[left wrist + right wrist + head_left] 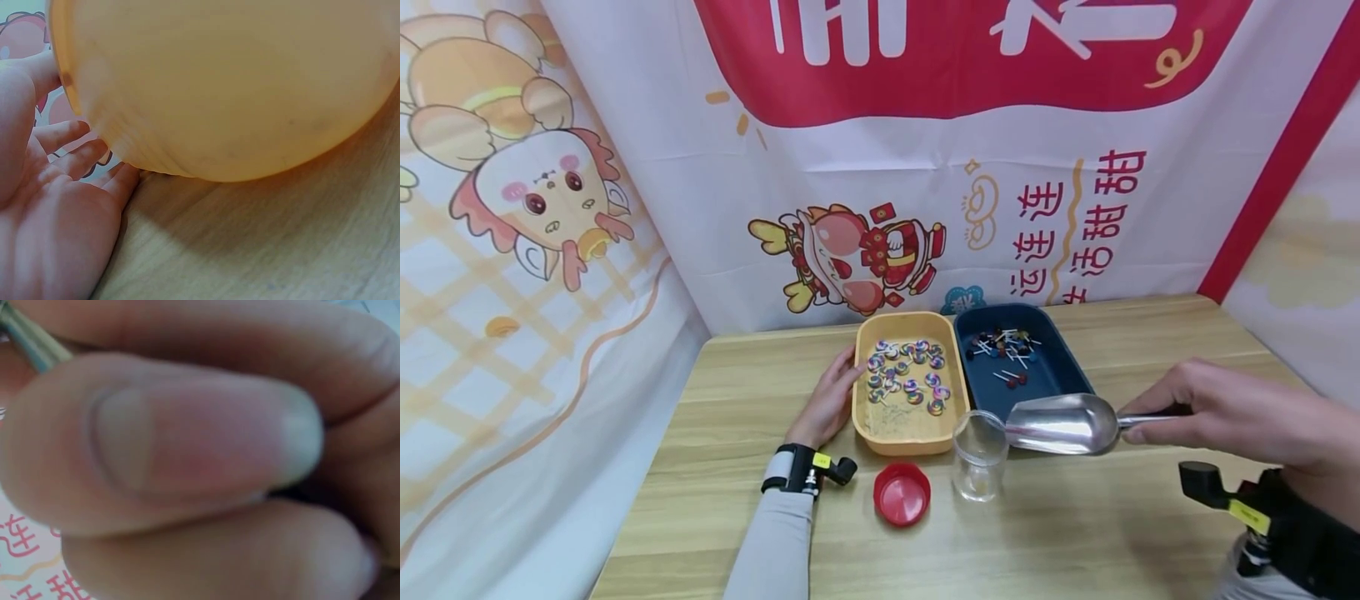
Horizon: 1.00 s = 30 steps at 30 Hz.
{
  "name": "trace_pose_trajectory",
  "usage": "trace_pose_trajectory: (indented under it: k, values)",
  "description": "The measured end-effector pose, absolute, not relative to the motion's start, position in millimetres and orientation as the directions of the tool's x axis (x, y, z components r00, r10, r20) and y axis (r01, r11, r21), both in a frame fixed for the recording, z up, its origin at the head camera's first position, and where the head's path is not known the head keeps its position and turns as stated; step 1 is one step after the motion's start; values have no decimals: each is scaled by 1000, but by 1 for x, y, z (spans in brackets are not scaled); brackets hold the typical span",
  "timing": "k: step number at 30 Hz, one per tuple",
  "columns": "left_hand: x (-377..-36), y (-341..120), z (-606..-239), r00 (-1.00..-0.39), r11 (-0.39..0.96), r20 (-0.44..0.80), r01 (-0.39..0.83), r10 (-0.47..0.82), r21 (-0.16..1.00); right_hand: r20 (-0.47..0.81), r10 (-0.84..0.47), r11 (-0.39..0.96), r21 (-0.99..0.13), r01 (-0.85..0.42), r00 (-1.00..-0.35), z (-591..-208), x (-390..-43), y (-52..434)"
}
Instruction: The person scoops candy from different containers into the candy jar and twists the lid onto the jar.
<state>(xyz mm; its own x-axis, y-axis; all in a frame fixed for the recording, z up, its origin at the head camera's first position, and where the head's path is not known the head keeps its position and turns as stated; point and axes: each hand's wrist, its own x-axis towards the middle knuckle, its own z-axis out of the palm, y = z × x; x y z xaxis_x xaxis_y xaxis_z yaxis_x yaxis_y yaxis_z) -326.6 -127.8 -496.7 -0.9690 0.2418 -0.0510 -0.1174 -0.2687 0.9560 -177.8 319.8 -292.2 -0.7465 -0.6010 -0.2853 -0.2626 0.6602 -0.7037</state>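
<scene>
In the head view my right hand [1232, 417] grips the handle of a shiny metal scoop [1063, 423]. The scoop's lip is at the rim of a clear jar [980, 467], and I see nothing in its bowl. My left hand [827, 398] holds the left side of a yellow tray [917, 446], which carries several small multicoloured swirl lollipops [913, 386]. The left wrist view has the thumb at the tray's rim and the fingers against its outer wall. In the right wrist view, the thumb and curled fingers fill the picture and hide most of the handle.
Beside the yellow tray stands a dark blue tray [1051, 371] with several small white sticks with coloured round heads [1006, 343]. A red round lid [902, 495] lies left of the jar on the wooden table [700, 500]. A printed cloth [737, 192] hangs behind the table.
</scene>
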Motion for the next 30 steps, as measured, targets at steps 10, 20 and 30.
trace_pose_trajectory:
  k: [10,20,30]
  values:
    - [-326,-128,-495,-968,-266,-46,-113,246,957,-283,-453,799,-549,-245,-845,-296,-183,321]
    - [-323,-130,-496,-964,-274,-52,-125,259,954,-328,-390,848,-493,-196,-860,-309,-210,310]
    - [-324,-128,-496,-967,-277,-40,-112,251,954,-339,-309,900,-406,-158,-889,-338,-237,279]
